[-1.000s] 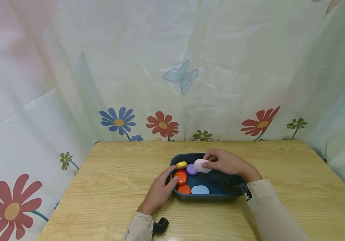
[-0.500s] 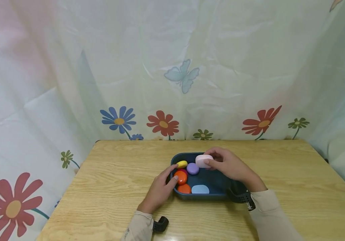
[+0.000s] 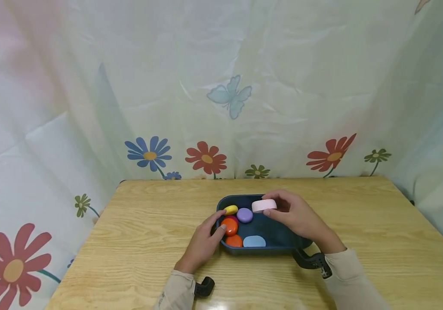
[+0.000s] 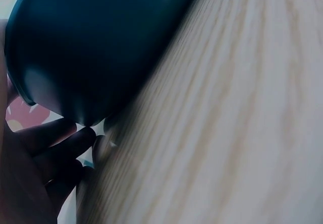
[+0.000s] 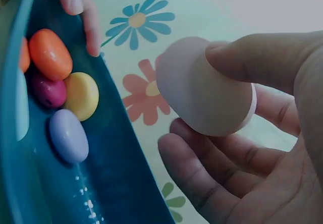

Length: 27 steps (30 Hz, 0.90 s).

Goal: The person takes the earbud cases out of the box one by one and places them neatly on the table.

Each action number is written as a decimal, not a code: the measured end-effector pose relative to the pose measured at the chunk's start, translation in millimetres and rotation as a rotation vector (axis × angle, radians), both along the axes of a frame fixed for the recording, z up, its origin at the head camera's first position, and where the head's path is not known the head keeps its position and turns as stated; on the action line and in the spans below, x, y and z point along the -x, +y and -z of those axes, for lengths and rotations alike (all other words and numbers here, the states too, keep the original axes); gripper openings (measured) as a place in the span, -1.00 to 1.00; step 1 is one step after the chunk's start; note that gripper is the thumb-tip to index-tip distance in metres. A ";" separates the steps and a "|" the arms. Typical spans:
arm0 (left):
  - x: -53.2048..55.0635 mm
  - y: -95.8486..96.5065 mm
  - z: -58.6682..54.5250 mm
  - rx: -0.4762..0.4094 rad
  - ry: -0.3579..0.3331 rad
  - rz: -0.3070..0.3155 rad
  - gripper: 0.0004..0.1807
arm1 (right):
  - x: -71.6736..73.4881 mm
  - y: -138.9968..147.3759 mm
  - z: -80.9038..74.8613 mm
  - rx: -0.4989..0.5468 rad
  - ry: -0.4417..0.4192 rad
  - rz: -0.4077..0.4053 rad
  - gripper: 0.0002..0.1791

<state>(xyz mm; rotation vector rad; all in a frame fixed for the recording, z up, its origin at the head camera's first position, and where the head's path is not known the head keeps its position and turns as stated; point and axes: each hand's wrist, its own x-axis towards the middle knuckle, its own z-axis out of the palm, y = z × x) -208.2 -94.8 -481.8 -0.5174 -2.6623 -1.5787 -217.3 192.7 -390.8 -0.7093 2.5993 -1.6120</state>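
Raised over the back right of a dark blue tray (image 3: 260, 250), a pale pink, smooth pebble-shaped piece (image 3: 264, 206) is pinched between the thumb and fingers of my right hand (image 3: 296, 217). The right wrist view shows the thumb lying on the broad face of this piece (image 5: 189, 90). My left hand (image 3: 201, 243) holds the tray's left end, thumb and forefinger over the rim; the other fingers (image 4: 60, 153) rest against the outer wall. Close to that thumb lies an orange piece (image 3: 229, 227), and a yellow one (image 3: 231, 209) is by the forefinger.
Inside the tray are also a purple piece (image 3: 244, 215), a partly covered magenta piece (image 5: 49, 90), a second orange piece (image 3: 234, 241) and a light blue piece (image 3: 254, 241). The tray stands on a wooden table (image 3: 159, 224). A flower-printed curtain (image 3: 275, 129) hangs behind.
The pink piece has turned from showing its broad face to showing its edge, and has shifted slightly up and right with my right hand. My left hand stays at the tray.
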 end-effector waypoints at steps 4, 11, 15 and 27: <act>-2.4 0.6 0.4 0.000 -0.013 0.001 -0.51 | -8.2 7.3 1.9 -0.035 0.005 0.026 -0.61; -2.5 0.1 0.0 -0.009 -0.010 -0.005 -0.51 | -11.1 20.0 2.3 -0.003 0.016 0.033 -0.62; -4.5 -1.3 0.2 -0.010 -0.022 0.000 -0.50 | -10.6 26.2 4.7 0.038 0.005 0.015 -0.62; -0.9 0.4 -1.6 -0.013 -0.001 -0.001 -0.51 | -7.4 43.9 3.2 0.057 0.049 0.143 -0.45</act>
